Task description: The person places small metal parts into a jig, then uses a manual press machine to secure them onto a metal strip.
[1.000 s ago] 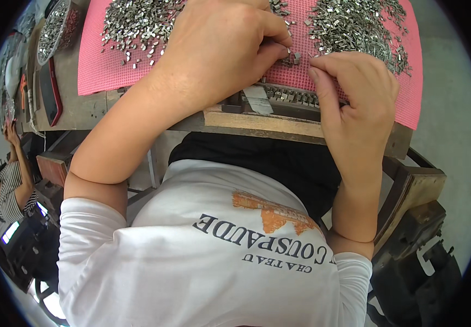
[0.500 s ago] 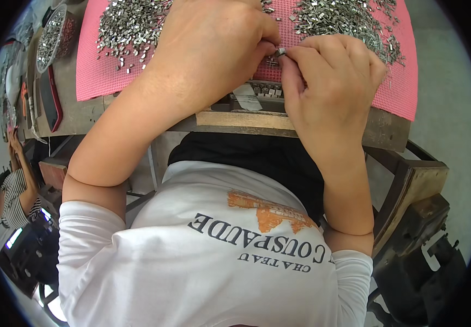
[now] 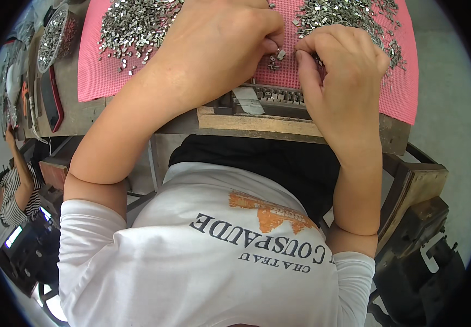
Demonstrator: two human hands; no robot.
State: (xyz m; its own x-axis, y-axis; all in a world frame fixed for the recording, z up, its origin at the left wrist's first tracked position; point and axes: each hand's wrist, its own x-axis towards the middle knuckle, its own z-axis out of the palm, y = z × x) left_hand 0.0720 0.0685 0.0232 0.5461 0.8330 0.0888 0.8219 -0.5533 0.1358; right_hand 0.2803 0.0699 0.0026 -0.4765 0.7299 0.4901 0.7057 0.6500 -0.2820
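Observation:
My left hand (image 3: 230,46) reaches in over the pink mat, thumb and finger pinched on a small silvery metal piece (image 3: 281,54) that sticks out past the fingertips. A little to the right, my right hand (image 3: 347,71) is closed, its thumb tip against the bent forefinger; whether anything tiny sits between them is hidden. Below the held piece, a few small metal bits (image 3: 273,66) lie on the mat. Closer to me, a row of small metal blocks (image 3: 279,96) sits in a dark holder at the bench edge, with a flat grey strip (image 3: 248,101) across its left part.
Loose metal pieces lie heaped on the pink mat (image 3: 96,82), one pile (image 3: 132,32) behind my left forearm, another (image 3: 344,16) beyond my right hand. Left of the mat are a clear tub (image 3: 55,41) of metal pieces and a red-edged dark case (image 3: 52,101). Another person (image 3: 14,191) works at far left.
My hands, which met at the small metal piece, have come apart. The right one moved right, uncovering more of the block row. The piece stays with my left fingertips.

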